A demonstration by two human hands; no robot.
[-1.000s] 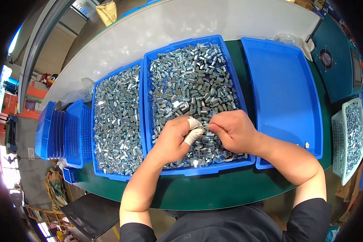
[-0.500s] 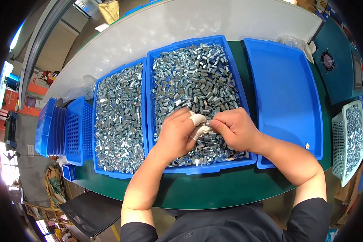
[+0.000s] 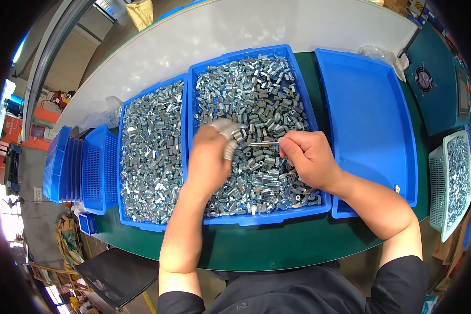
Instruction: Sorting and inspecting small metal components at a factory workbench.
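Observation:
My right hand (image 3: 313, 159) is closed in a pinch around one end of a thin metal rod (image 3: 265, 143), which points left over the middle tray. My left hand (image 3: 209, 159), with white covers on some fingers, hovers over the same tray near the rod's free end. Motion smears its fingertips, so I cannot make out whether it holds a piece. Beneath both hands lies a deep spread of silvery hexagonal long nuts (image 3: 269, 180), filling the blue middle tray (image 3: 248, 221).
Left of it stands another blue tray (image 3: 146, 226) of similar metal pieces, then blue baskets (image 3: 100, 167). On the right is a shallow blue tray (image 3: 371, 131) with a small pale bit in it. A pale green basket (image 3: 438, 193) of metal parts sits far right.
My hands were together above the middle tray; my left hand has moved left and away from my right. The rod in my right hand now shows along its length.

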